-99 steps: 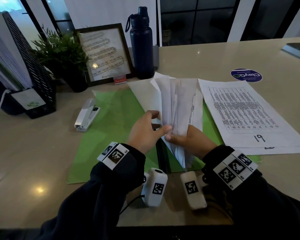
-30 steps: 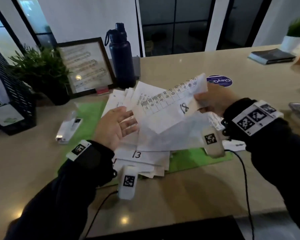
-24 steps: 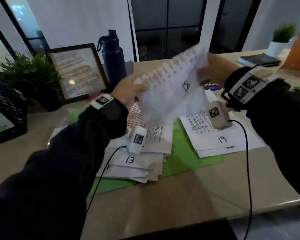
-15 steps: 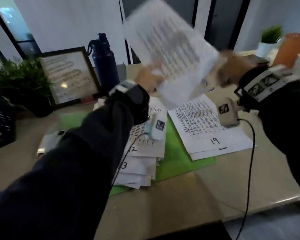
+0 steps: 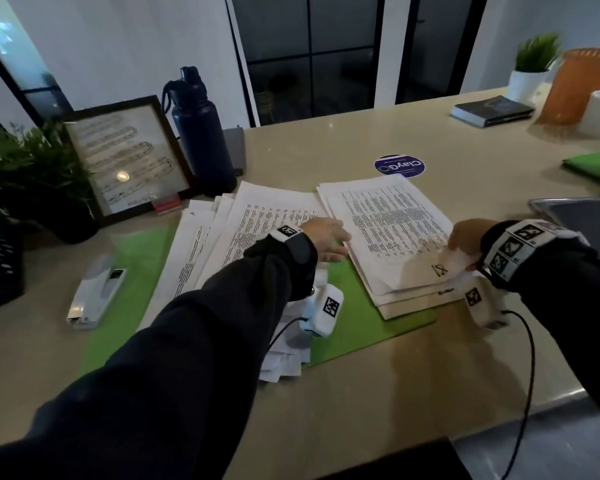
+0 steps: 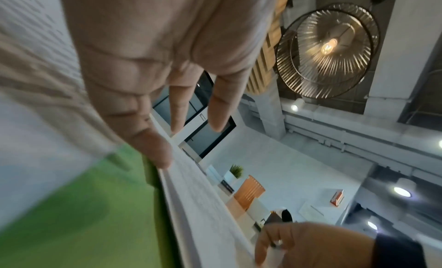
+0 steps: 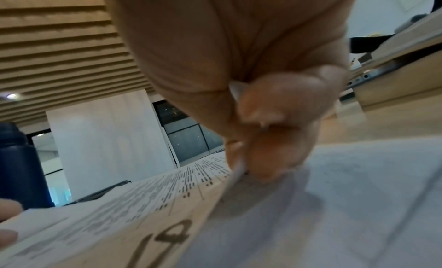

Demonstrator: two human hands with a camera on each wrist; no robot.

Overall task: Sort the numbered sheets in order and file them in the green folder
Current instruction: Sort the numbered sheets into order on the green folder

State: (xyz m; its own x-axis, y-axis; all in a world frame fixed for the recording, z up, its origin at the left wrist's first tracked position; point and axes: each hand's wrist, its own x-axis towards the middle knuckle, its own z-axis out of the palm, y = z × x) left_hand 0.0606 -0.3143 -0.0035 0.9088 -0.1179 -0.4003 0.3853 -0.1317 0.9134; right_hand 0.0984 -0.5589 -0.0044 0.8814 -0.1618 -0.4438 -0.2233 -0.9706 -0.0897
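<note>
Tabletop scene: right hand pinches the top sheet's corner, seemingly numbered 18; left hand spread flat beside the stack

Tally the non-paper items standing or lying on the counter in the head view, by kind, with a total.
Potted plants: 2, one far left, one far right
Water bottle: 1
Picture frame: 1
Stapler: 1
Book: 1
Round sticker: 1
Total: 7
</note>
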